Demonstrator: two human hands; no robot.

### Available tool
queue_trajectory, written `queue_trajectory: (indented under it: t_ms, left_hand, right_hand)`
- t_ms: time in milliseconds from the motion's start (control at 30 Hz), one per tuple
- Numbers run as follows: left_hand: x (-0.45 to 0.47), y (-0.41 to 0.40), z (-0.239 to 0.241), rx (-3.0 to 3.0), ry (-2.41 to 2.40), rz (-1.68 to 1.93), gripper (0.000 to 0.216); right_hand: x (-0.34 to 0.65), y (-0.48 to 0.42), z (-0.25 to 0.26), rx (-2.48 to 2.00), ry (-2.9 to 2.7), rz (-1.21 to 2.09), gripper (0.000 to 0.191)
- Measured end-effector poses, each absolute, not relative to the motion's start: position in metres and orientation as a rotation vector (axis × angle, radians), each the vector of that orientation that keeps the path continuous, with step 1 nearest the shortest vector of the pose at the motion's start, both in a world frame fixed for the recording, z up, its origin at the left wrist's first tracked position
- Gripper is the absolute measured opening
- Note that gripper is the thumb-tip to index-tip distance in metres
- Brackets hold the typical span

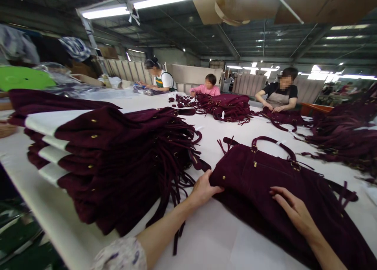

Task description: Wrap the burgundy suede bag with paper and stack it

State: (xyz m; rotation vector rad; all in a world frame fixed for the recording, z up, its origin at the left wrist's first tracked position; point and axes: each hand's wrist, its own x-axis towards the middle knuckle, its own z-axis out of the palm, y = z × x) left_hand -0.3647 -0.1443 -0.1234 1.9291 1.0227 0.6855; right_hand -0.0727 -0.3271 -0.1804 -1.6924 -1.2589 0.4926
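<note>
The burgundy suede bag [265, 175] lies flat on the white table [212, 238] right in front of me, a little to my right. My left hand [203, 189] pinches its near left corner, thumb on top and fingers tucked under the edge, just beside a small brass stud. My right hand [293, 211] rests flat on the bag's face, fingers spread and loose, gripping nothing.

The bag's handle [272, 142] arches at the far edge, so its top points away from me toward the middle of the table. Its long axis runs from that left corner across to my right, slanting nearer to me on the right side. Thin tassel strips trail off its right end.

Just to my left, almost touching my left wrist, sits a tall stack of matching bags [114, 164], laid in layers with white paper sheets [47, 124] showing between them at the left. Their loose straps spill toward me and crowd the gap between stack and bag. Another heap of bags [344, 140] lies on the right side of the table, well apart from my hands.

Across the table three people work: one in a striped top [161, 79], one in pink [207, 87], and one in black [279, 95], whose hands are on a further pile [226, 105] of the same dark red pieces.
</note>
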Motion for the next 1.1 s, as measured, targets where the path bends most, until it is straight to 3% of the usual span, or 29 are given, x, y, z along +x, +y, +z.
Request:
queue_trajectory:
  t_ms: [133,267,500,700,967,1100]
  left_hand:
    - [-0.366,-0.148,-0.117,1.770,0.801,0.624,0.049]
    - [-0.355,-0.144,-0.120,1.802,0.869,0.731,0.054]
    - [-0.338,-0.129,-0.144,1.606,0.803,0.730,0.036]
    - [-0.368,-0.109,-0.128,1.552,0.479,0.407,0.043]
    - [-0.357,-0.104,-0.145,2.075,0.850,0.560,0.028]
    - [-0.357,-0.118,-0.121,2.369,0.949,0.705,0.060]
  right_hand:
    - [-0.074,-0.328,-0.177,-1.761,-1.332,0.426,0.037]
    - [-0.073,-0.330,-0.176,-1.806,-1.343,0.412,0.038]
    - [-0.076,-0.330,-0.175,-1.818,-1.381,0.343,0.041]
    - [-0.074,-0.328,-0.176,-1.807,-1.369,0.370,0.039]
    - [-0.074,-0.328,-0.181,-1.824,-1.372,0.303,0.038]
    - [-0.075,-0.326,-0.183,-1.818,-1.385,0.282,0.038]
